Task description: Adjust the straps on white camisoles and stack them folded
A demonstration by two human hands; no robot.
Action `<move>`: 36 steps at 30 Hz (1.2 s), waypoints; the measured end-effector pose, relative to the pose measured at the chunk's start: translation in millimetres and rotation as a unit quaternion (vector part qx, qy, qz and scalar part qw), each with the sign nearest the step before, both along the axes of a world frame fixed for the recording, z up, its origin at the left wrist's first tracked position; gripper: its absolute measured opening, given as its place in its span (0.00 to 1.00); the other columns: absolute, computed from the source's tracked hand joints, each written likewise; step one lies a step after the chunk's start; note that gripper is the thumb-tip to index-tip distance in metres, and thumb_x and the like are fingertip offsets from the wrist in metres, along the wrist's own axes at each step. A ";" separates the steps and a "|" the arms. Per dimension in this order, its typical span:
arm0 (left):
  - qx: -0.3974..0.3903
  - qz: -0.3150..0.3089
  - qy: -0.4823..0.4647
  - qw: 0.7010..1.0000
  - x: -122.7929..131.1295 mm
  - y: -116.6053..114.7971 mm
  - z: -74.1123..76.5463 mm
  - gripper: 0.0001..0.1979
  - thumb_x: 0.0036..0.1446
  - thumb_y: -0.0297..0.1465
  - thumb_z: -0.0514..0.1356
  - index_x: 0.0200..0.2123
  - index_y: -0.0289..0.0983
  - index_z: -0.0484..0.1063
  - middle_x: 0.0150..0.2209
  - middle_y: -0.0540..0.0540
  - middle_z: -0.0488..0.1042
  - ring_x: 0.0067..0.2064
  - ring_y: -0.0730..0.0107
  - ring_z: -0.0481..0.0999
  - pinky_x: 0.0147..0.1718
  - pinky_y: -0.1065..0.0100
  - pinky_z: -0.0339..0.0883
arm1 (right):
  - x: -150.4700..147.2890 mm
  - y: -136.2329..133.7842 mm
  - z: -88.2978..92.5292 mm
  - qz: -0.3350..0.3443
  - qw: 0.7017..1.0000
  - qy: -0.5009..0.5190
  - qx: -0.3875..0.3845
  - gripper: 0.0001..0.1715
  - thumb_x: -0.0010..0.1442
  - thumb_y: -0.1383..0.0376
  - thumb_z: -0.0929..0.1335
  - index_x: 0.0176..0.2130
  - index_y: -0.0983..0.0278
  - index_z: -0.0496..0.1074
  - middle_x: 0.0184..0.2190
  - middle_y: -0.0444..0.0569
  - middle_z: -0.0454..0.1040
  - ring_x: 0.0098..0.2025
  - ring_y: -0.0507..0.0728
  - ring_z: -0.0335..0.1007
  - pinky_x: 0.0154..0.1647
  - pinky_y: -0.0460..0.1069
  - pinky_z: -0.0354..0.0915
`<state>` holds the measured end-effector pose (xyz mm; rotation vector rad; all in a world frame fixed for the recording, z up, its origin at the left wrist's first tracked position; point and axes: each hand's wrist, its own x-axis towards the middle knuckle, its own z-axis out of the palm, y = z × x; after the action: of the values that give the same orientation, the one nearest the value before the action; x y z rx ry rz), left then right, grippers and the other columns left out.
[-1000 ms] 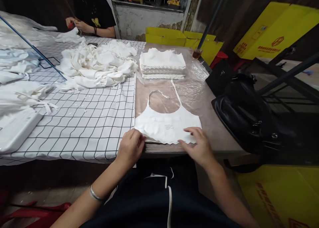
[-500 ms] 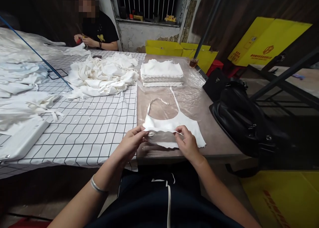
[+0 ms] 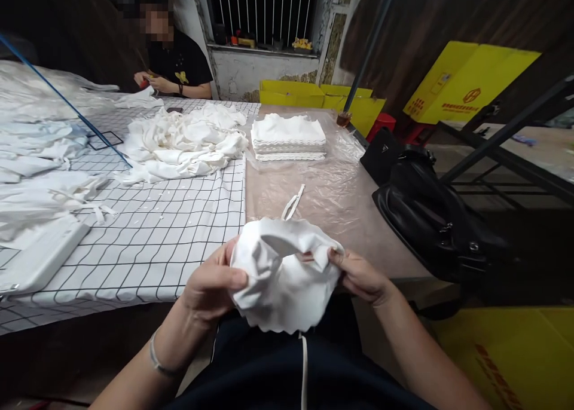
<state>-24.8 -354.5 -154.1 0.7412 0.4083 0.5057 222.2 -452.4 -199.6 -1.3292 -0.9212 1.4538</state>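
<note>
At 6 o'clock in head view, white garment (image 3: pixel 287 296): held up at table's (image 3: pixel 403 251) near edge, bunched, strap (image 3: pixel 293 202) toward 12.
Left hand (image 3: pixel 214 282): gripping garment's 9 o'clock side, thumb on top.
Right hand (image 3: pixel 362 275): pinching its 3 o'clock side.
Folded stack (image 3: pixel 289 136): 12 o'clock of garment, well apart.

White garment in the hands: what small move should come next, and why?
Perhaps draw the left hand and right hand slightly apart to smooth the garment: they hold opposite sides of it, and its cloth is creased between them, with the opening gaping.
</note>
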 end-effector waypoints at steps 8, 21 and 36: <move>-0.005 0.069 0.189 0.980 17.4 -7.3 -53.3 0.10 0.40 0.25 0.68 0.30 0.33 0.76 0.26 0.49 0.76 0.26 0.74 0.73 0.25 0.76 0.65 | -21.6 0.0 36.9 0.146 0.974 0.157 0.069 0.36 0.50 0.34 0.67 0.27 0.64 0.74 0.26 0.52 0.77 0.35 0.63 0.76 0.48 0.60 0.70; -0.112 0.135 0.151 0.973 21.4 47.6 -61.6 0.12 0.46 0.18 0.61 0.37 0.32 0.73 0.28 0.46 0.77 0.27 0.69 0.77 0.29 0.70 0.73 | 17.3 75.9 -11.3 -0.021 0.949 -0.312 -0.040 0.22 0.50 0.54 0.75 0.41 0.65 0.75 0.37 0.51 0.80 0.37 0.59 0.75 0.37 0.50 0.68; -0.059 -0.030 0.182 0.981 42.5 9.2 -58.2 0.05 0.49 0.29 0.68 0.27 0.33 0.75 0.23 0.48 0.75 0.24 0.73 0.72 0.27 0.73 0.66 | -42.6 50.6 7.4 0.091 0.991 0.081 0.049 0.28 0.56 0.42 0.67 0.37 0.63 0.70 0.31 0.49 0.74 0.32 0.56 0.71 0.38 0.52 0.69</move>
<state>17.6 -345.3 -212.3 0.7301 0.7479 0.2839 179.6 -401.8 -192.2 -1.0612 -1.0142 1.6089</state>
